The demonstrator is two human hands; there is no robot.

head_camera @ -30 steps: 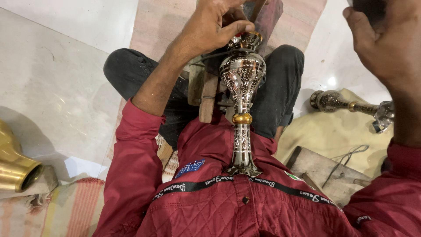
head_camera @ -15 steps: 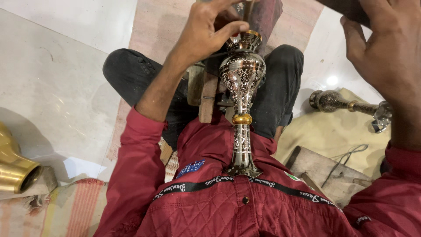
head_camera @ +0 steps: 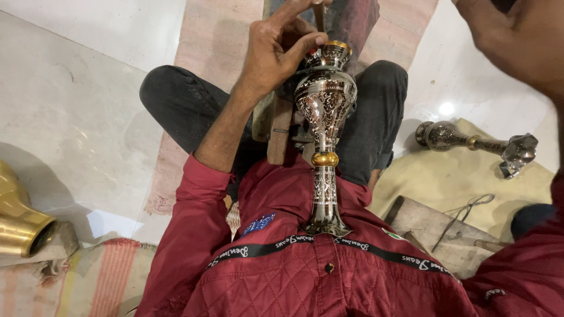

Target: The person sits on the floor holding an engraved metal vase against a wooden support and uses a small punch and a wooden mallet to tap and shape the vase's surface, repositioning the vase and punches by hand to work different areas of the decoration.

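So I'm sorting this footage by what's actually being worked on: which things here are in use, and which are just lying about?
In use:
- engraved metal vase, its base against the person's chest
- thin tool, pinched in the left hand at the vase's mouth
- right hand, raised; what it holds is not visible

Lying about:
- second engraved vase on the yellow cloth
- brass vessel
- wooden block

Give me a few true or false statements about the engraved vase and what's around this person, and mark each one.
1. The left hand presses a thin tool against the engraved vase. True.
2. The vase stands on the floor. False: it leans over the lap, its foot against the red jacket.
3. A second engraved vase lies on the yellow cloth. True.
4. The right hand grips the vase's neck. False: it is raised, apart from it.
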